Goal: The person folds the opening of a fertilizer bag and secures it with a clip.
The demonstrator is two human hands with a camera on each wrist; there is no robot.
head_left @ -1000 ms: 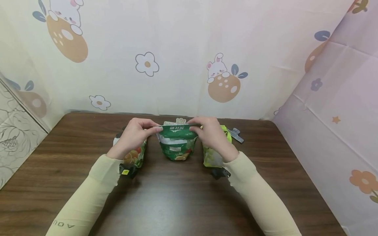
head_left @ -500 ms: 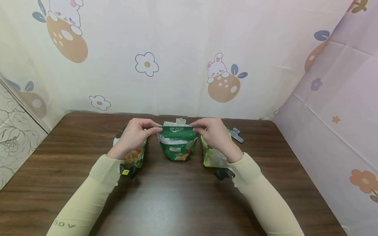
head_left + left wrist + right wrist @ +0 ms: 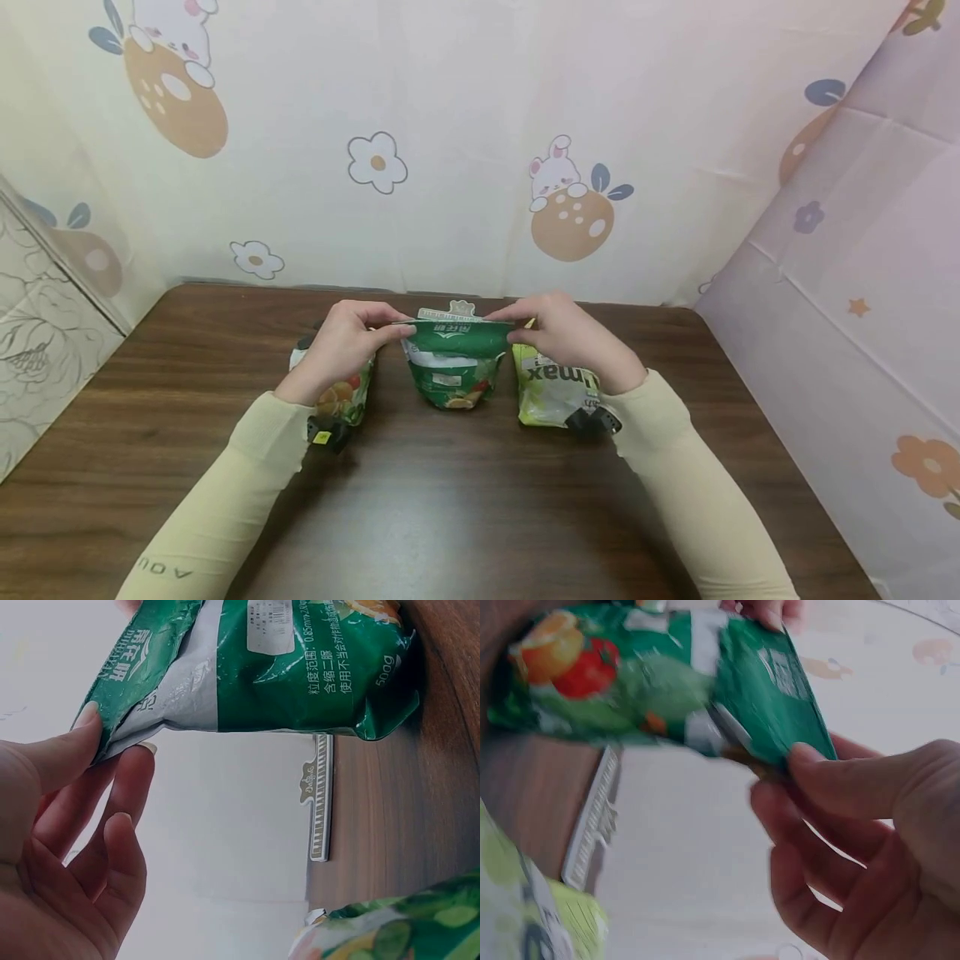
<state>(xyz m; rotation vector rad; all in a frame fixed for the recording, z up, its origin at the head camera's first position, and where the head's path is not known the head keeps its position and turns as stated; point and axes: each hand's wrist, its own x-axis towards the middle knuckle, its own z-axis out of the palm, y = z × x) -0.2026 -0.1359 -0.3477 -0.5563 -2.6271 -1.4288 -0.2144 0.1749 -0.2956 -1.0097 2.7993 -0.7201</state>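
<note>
In the head view a green fertilizer bag (image 3: 450, 367) stands upright at the back of the table, its top folded over toward me. My left hand (image 3: 337, 346) pinches the left end of the folded top, thumb in front and fingers behind. At the right end, my right hand (image 3: 573, 342) pinches the corner between thumb and fingers. The right wrist view shows that thumb (image 3: 840, 780) lying on the green edge. Behind the bag, a pale ruler-marked clip (image 3: 457, 312) shows over the fold.
A bag with fruit pictures (image 3: 348, 396) stands to the left, partly behind my left hand. A yellow-green bag (image 3: 551, 387) stands to the right under my right hand. Another ruler-marked clip (image 3: 592, 817) lies near it on the wooden table (image 3: 435, 517). A patterned curtain (image 3: 450, 225) hangs behind.
My right hand has slid to the right along the top of the green bag, out to its corner, uncovering more of the yellow-green bag. The left hand keeps its hold.
</note>
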